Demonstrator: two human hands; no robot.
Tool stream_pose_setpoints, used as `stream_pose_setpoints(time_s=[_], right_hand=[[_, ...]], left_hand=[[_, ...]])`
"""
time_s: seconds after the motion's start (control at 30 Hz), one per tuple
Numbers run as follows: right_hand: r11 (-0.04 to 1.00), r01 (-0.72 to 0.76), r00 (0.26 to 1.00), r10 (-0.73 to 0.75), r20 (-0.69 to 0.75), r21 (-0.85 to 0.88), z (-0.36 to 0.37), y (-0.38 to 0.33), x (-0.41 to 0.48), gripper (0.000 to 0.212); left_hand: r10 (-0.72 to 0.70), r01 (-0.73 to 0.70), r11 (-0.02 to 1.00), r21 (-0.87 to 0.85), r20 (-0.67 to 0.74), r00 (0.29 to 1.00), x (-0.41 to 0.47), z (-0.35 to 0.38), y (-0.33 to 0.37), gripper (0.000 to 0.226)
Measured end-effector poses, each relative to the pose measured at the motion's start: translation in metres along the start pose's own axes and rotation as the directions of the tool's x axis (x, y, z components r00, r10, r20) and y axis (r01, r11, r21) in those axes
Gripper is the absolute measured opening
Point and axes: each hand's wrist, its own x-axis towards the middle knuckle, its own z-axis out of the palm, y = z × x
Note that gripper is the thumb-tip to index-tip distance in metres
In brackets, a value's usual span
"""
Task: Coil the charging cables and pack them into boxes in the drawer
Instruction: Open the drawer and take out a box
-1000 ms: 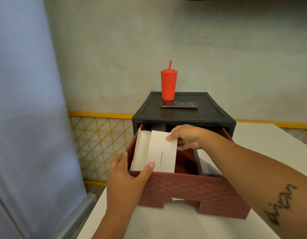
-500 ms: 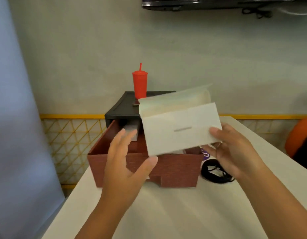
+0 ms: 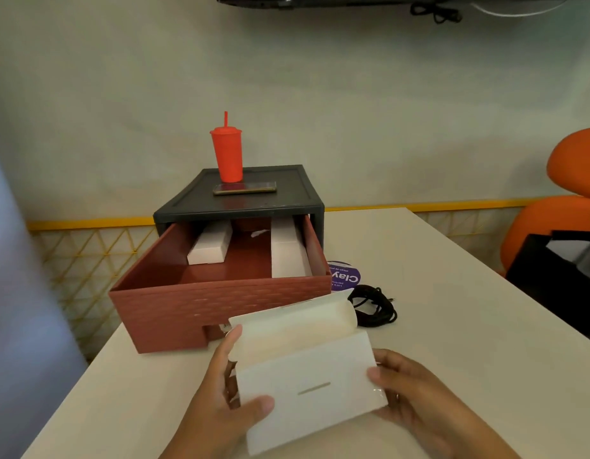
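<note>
1 table, white. 1 chair, orange, at the right edge.

1 cabinet, dark, on the far part of the table. Its 1 drawer, red-brown, stands open toward the camera.

White boxes: 3.
- rear box lies in the drawer at left rear.
- long box lies in the drawer along the right wall.
- open box, flap up, is in front of the drawer. The left hand grips its left end, thumb on the front. The right hand grips its right end.

1 cable, black, coiled, lies on the table just right of the drawer, touching neither hand.

On the cabinet top: 1 cup, red, with straw, and 1 phone. 1 purple disc lies beside the cable.
</note>
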Motion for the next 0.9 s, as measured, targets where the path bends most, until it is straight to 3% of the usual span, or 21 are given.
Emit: stream_pose_setpoints(time_s=[0.1, 0.17, 0.23, 0.47, 0.57, 0.7, 0.77, 0.9], right_hand=[[0.983, 0.058, 0.965, -0.101, -0.244, -0.176, -0.013, -0.018, 0.017, 0.010], [0.946, 0.071, 0.894, -0.201, -0.400, -0.318, -0.026, -0.036, 0.035, 0.006], [0.913, 0.036, 0.859, -0.237, -0.454, -0.407, -0.038, -0.055, 0.053, 0.008], [0.809, -0.229, 0.879, -0.068, -0.472, -0.542, -0.062, -0.084, 0.109, 0.028], [0.805, -0.244, 0.911, -0.001, -0.412, -0.541, -0.063, -0.087, 0.120, 0.032], [0.667, -0.247, 0.947, 0.011, -0.321, -0.703, -0.061, -0.089, 0.130, 0.032], [0.677, -0.268, 0.943, 0.040, -0.329, -0.685, -0.061, -0.092, 0.136, 0.024], [0.624, -0.310, 0.941, 0.091, -0.327, -0.717, -0.063, -0.098, 0.143, 0.029]], left_hand=[[-0.016, 0.016, 1.000, 0.018, -0.012, 1.000, 0.004, -0.001, -0.006, 0.117], [-0.015, 0.016, 0.999, 0.044, -0.013, 1.000, 0.006, -0.001, -0.009, 0.109], [-0.018, 0.018, 0.998, 0.068, -0.012, 1.000, 0.010, -0.001, -0.012, 0.097], [-0.030, 0.029, 0.991, 0.130, 0.002, 1.000, 0.024, -0.001, -0.018, 0.093], [-0.019, 0.015, 0.991, 0.136, 0.027, 0.999, 0.029, -0.003, -0.017, 0.094], [-0.015, 0.010, 0.988, 0.153, 0.036, 0.999, 0.029, -0.003, -0.016, 0.096], [-0.018, 0.012, 0.986, 0.168, 0.036, 0.999, 0.029, -0.004, -0.017, 0.096], [-0.026, 0.017, 0.982, 0.187, 0.044, 0.999, 0.029, -0.006, -0.018, 0.097]])
